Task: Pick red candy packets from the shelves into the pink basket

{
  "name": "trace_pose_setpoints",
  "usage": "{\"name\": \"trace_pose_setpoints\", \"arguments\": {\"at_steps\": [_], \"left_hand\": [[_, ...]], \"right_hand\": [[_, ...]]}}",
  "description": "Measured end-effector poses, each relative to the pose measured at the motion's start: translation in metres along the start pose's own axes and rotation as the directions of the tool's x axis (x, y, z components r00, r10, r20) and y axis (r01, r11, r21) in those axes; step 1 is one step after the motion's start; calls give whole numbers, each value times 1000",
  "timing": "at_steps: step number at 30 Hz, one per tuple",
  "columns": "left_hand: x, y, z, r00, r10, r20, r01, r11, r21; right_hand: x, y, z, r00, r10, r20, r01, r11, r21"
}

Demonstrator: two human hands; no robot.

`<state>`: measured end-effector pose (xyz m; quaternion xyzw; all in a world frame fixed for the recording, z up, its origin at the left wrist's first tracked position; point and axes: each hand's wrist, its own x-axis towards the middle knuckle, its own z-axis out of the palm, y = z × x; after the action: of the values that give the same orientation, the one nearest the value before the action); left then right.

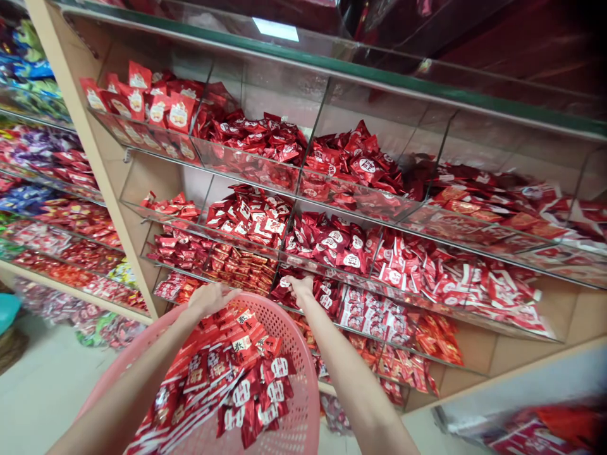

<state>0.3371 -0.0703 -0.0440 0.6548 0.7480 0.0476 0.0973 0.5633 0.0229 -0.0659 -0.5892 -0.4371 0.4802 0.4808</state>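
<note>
A pink perforated plastic basket (296,354) stands in front of me, holding many small red packets (203,373) with white labels and stripes. My left hand (211,300) is closed over its far rim, fingers partly hidden. Beyond the basket, my right hand (301,289) reaches into a low shelf bin. Its fingers are bent together at a dark red packet (284,284) with a white label, apparently pinching it. More dark red packets (327,297) lie just right of that hand.
Tilted display shelves with clear fronts (251,170) and dividers hold heaps of red packets. Another shelf unit (57,158) with colourful sweets stands at left beyond a wooden upright (90,145). A turquoise object (7,313) is at the left edge. More red packages (545,430) lie lower right.
</note>
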Motion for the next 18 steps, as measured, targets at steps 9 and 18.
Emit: {"name": "trace_pose_setpoints", "arguments": {"at_steps": [9,18], "left_hand": [[2,5,-2,1000,-8,16,9,1000,-17],[0,11,-4,1000,4,18,-5,1000,16]], "right_hand": [[-46,5,-40,982,126,141,-174,890,420],[-115,26,-75,938,120,324,-334,559,759]]}}
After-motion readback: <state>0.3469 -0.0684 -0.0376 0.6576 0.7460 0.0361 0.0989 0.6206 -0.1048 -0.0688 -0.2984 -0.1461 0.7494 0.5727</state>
